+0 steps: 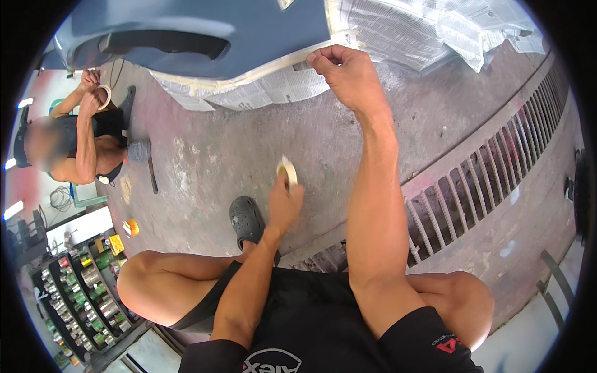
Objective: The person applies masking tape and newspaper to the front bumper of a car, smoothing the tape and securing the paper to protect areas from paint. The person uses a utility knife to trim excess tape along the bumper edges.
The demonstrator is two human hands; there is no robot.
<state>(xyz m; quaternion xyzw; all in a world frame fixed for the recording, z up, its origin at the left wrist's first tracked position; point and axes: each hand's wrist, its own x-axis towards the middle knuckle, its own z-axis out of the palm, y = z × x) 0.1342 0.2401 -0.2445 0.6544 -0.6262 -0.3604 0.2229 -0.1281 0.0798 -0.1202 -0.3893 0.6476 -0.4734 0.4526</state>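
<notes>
Low in front of me, my left hand (285, 205) grips a roll of pale masking tape (287, 171), held above the floor with its ring partly showing. My right arm stretches far forward. The fingers of my right hand (348, 71) are curled and pinched at the lower edge of a blue-grey car body panel (273, 31); whatever is between them is too small to make out. Along that edge runs a strip of masking tape (249, 76). Newspaper sheets (267, 90) hang below it, and more newspaper (410, 37) covers the area right of the panel.
At the left, another person (68, 140) crouches with a tape roll (106, 96) in their hands. A slotted metal drain grate (479, 180) curves across the floor at the right. Shelves of cans (81, 298) stand at lower left, near a yellow-orange container (130, 227).
</notes>
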